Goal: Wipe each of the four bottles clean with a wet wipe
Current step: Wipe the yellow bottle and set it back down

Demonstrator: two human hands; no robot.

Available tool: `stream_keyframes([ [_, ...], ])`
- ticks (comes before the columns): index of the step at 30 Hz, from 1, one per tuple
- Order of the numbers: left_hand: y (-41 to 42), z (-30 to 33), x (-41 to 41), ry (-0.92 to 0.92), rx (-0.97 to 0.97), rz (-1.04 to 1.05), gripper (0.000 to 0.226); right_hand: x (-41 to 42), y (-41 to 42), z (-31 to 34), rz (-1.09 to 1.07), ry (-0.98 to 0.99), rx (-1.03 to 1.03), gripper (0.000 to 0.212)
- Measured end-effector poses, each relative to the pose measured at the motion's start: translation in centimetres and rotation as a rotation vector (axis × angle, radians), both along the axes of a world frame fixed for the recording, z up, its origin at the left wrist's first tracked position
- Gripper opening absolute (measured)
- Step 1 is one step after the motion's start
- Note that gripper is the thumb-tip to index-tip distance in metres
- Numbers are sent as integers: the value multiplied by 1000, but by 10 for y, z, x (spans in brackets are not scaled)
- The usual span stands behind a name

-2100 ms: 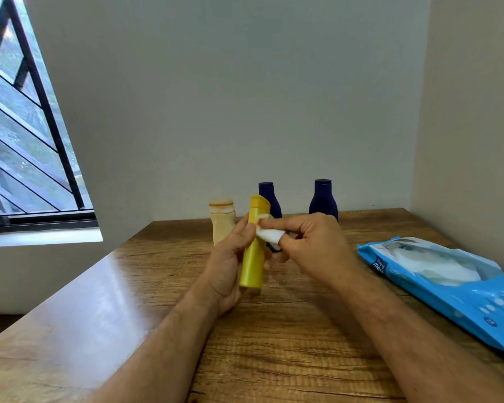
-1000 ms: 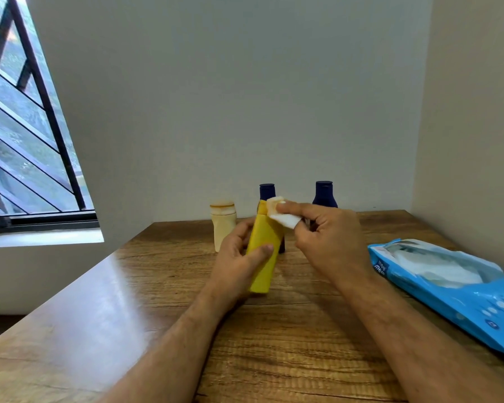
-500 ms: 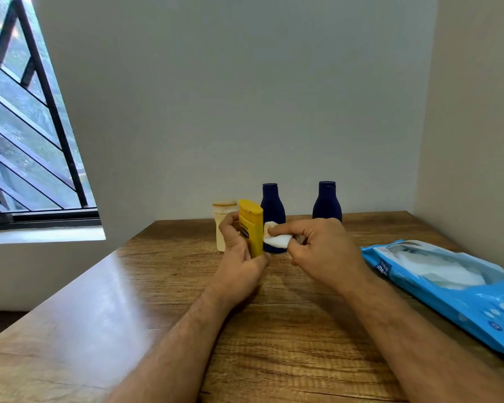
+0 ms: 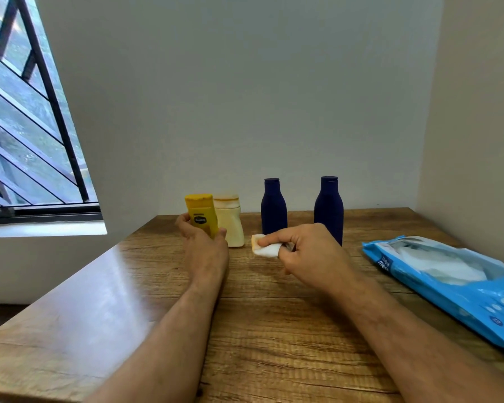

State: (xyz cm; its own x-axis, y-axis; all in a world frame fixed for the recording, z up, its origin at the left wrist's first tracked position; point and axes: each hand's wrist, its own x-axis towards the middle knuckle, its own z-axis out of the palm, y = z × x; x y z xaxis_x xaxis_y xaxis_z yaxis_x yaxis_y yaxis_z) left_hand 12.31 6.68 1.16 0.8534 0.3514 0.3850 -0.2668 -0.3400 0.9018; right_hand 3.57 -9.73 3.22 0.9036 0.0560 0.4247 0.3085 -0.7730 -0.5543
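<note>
Four upright bottles [image 4: 274, 209], folded wipe [image 4: 266, 249]

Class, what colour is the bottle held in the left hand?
Yellow: the bottle in the left hand, head view.

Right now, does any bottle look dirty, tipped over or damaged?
The cream bottle has orange-brown staining on its cap and side. The wet wipe in the right hand shows a yellowish smudge. Nothing is tipped or spilled.
</note>
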Motion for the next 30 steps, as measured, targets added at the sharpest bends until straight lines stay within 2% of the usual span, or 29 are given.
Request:
stream_keyframes([
  [12, 19, -3, 23, 122, -43, 177, 74, 1, -3, -3, -9, 46, 15, 35],
  [30, 19, -5, 44, 248, 8, 263, 70, 3, -6, -4, -11, 56, 41, 35],
])
